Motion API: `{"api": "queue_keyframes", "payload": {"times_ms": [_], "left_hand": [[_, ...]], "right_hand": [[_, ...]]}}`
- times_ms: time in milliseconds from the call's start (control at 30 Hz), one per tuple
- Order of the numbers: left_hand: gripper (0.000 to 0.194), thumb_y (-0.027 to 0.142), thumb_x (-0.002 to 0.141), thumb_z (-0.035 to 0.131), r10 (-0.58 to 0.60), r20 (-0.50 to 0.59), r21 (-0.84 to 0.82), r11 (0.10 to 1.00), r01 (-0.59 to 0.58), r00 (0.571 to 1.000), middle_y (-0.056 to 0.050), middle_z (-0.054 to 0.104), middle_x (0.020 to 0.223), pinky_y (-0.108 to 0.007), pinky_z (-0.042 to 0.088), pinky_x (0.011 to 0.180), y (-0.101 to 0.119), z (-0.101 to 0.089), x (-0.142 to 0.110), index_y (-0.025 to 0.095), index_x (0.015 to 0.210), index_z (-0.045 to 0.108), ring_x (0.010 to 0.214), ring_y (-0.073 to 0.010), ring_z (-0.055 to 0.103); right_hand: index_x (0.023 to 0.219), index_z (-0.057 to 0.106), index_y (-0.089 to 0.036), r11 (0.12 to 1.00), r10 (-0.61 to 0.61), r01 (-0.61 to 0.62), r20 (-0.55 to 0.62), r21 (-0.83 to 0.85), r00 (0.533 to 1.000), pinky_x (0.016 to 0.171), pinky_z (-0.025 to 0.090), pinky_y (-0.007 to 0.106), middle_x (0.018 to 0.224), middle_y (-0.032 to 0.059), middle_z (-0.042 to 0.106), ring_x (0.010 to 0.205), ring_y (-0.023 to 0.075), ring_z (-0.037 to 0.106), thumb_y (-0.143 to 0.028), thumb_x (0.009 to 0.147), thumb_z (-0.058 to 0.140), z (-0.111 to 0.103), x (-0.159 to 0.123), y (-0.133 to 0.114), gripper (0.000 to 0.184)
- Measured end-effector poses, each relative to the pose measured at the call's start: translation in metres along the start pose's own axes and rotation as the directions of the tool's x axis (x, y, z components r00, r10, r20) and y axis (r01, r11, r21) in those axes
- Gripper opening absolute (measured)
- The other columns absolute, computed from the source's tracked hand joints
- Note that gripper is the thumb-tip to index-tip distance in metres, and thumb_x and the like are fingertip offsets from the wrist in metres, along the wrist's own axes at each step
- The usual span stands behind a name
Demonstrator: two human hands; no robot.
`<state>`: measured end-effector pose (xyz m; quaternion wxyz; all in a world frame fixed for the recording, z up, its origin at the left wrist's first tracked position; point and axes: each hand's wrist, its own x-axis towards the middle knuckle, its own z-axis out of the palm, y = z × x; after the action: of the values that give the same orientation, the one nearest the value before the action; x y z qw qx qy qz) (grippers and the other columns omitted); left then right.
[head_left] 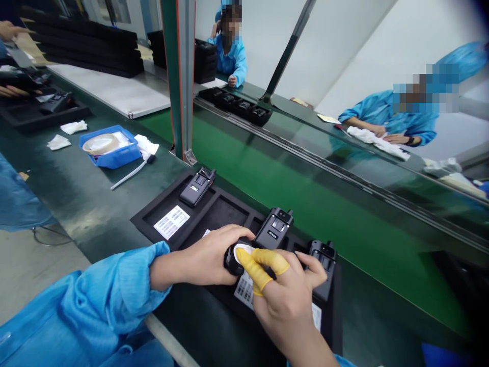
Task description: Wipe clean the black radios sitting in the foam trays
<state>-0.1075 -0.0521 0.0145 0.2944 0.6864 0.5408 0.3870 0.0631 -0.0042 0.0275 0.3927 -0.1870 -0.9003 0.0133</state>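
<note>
Black handheld radio (231, 263) clenched in the left hand (202, 257) — over a black foam tray (225, 214).

The right hand (286, 311), yellow finger cots (250, 270) on its narrowly pinched fingers, presses a white cloth (241, 253) against it — an upright radio (274, 228) just beside, a blue bin (109, 149) well off.

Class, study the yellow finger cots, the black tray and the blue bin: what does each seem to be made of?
The yellow finger cots look like thin latex rubber, matte and stretched over the fingers. The black tray looks matte, perhaps dense foam or plastic, with cut pockets. The blue bin looks like moulded plastic, glossy, with smooth rounded edges.
</note>
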Motion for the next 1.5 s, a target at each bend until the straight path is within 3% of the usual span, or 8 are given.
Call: {"api": "queue_keyframes", "payload": {"times_ms": [233, 367, 567, 767, 933, 1100, 1300, 1500], "left_hand": [[0.062, 0.014, 0.061, 0.068, -0.024, -0.005, -0.006, 1.000, 0.024, 1.000, -0.008, 0.057, 0.120, -0.037, 0.044, 0.097, 0.003, -0.001, 0.001, 0.020, 0.119, 0.048, 0.112, -0.0246, 0.055], [0.061, 0.014, 0.062, 0.067, -0.024, -0.003, -0.015, 1.000, 0.024, 1.000, -0.006, 0.057, 0.119, -0.037, 0.044, 0.096, 0.003, -0.003, 0.001, 0.022, 0.119, 0.048, 0.111, -0.0235, 0.055], [0.061, 0.013, 0.061, 0.072, -0.026, -0.033, -0.025, 0.999, 0.025, 0.999, -0.008, 0.057, 0.118, -0.036, 0.044, 0.095, 0.002, -0.002, 0.001, 0.019, 0.117, 0.047, 0.109, -0.0243, 0.056], [0.063, 0.016, 0.061, 0.076, -0.058, -0.064, -0.031, 0.998, 0.056, 0.996, -0.007, 0.056, 0.120, -0.037, 0.044, 0.095, 0.002, 0.001, 0.000, 0.020, 0.116, 0.046, 0.109, -0.0240, 0.055], [0.061, 0.020, 0.062, 0.077, -0.077, -0.080, -0.025, 0.997, 0.075, 0.994, -0.006, 0.058, 0.117, -0.037, 0.044, 0.092, 0.003, 0.002, 0.000, 0.021, 0.115, 0.047, 0.108, -0.0242, 0.056], [0.059, 0.021, 0.062, 0.076, -0.076, -0.079, -0.021, 0.997, 0.074, 0.994, -0.005, 0.058, 0.116, -0.037, 0.044, 0.093, 0.005, 0.001, 0.001, 0.022, 0.114, 0.048, 0.107, -0.0242, 0.056], [0.055, 0.014, 0.061, 0.071, -0.069, -0.102, -0.025, 0.997, 0.067, 0.992, -0.005, 0.060, 0.112, -0.033, 0.047, 0.090, 0.009, -0.003, 0.002, 0.020, 0.112, 0.050, 0.102, -0.0222, 0.058], [0.059, 0.011, 0.059, 0.069, -0.052, -0.087, -0.034, 0.998, 0.050, 0.995, -0.006, 0.059, 0.114, -0.035, 0.045, 0.093, 0.007, -0.004, 0.002, 0.019, 0.113, 0.049, 0.105, -0.0232, 0.057]], "right_hand": [[0.096, 0.067, -0.026, 0.983, 0.129, -0.134, 0.053, 0.123, 0.990, 0.082, 0.029, 0.036, 0.087, -0.0003, 0.060, 0.081, 0.0130, 0.055, -0.004, 0.084, 0.047, -0.007, -0.009, 0.013, 0.032], [0.092, 0.067, -0.023, 0.992, 0.125, -0.125, -0.045, -0.006, 0.991, 0.083, 0.029, 0.038, 0.087, 0.0009, 0.060, 0.080, 0.0140, 0.054, -0.008, 0.084, 0.048, -0.005, -0.007, 0.012, 0.025], [0.091, 0.067, -0.021, 0.961, -0.045, 0.015, -0.103, -0.276, 0.994, 0.085, 0.027, 0.040, 0.085, 0.0015, 0.067, 0.081, 0.0140, 0.056, -0.008, 0.086, 0.044, 0.012, -0.002, -0.010, 0.027], [0.070, 0.060, -0.020, 0.915, -0.005, -0.067, -0.177, -0.399, 0.984, 0.082, 0.028, 0.040, 0.081, 0.0023, 0.068, 0.073, 0.0131, 0.054, -0.004, 0.083, 0.044, 0.019, 0.001, -0.023, 0.026], [0.061, 0.051, -0.019, 0.902, 0.017, -0.077, -0.144, -0.424, 0.989, 0.080, 0.030, 0.040, 0.075, 0.0030, 0.065, 0.071, 0.0146, 0.053, -0.002, 0.077, 0.048, 0.016, 0.002, -0.030, 0.024], [0.066, 0.055, -0.019, 0.908, 0.053, -0.094, -0.110, -0.408, 0.992, 0.077, 0.029, 0.041, 0.073, 0.0031, 0.063, 0.069, 0.0157, 0.052, -0.003, 0.076, 0.047, 0.012, -0.001, -0.030, 0.021], [0.058, 0.052, -0.018, 0.936, 0.124, -0.159, -0.131, -0.313, 0.984, 0.078, 0.027, 0.041, 0.082, 0.0058, 0.064, 0.071, 0.0160, 0.049, -0.004, 0.073, 0.048, 0.006, 0.002, -0.016, 0.021], [0.086, 0.068, -0.021, 0.985, 0.090, -0.099, -0.066, -0.140, 0.994, 0.078, 0.026, 0.039, 0.086, 0.0031, 0.065, 0.076, 0.0159, 0.051, -0.001, 0.071, 0.046, 0.012, 0.007, -0.006, 0.033]]}}
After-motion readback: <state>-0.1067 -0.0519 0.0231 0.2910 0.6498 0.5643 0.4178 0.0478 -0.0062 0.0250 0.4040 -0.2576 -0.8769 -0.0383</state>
